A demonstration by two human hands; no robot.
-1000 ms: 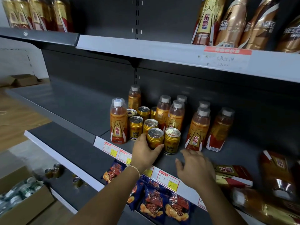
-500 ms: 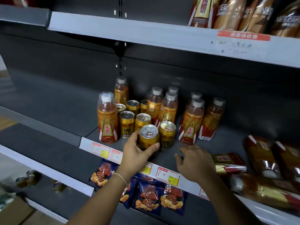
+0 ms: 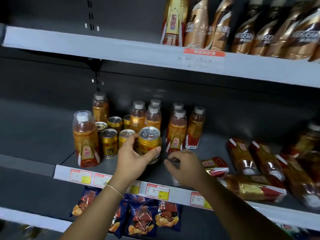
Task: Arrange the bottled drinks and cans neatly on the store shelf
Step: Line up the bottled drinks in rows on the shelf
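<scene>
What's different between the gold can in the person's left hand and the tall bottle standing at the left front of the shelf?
The gold can is short, opaque metal with a pull-tab top; the tall bottle is clear plastic showing orange drink, with a white cap. The can is lifted and tilted in the left hand; the bottle stands upright on the shelf, untouched. Both carry gold and red labelling.

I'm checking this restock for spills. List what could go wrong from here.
1. The left hand holds a gold can tilted, close to the standing cans; setting it down carelessly could topple them.
2. Bottles lying flat near the shelf's front edge could roll off.
</scene>
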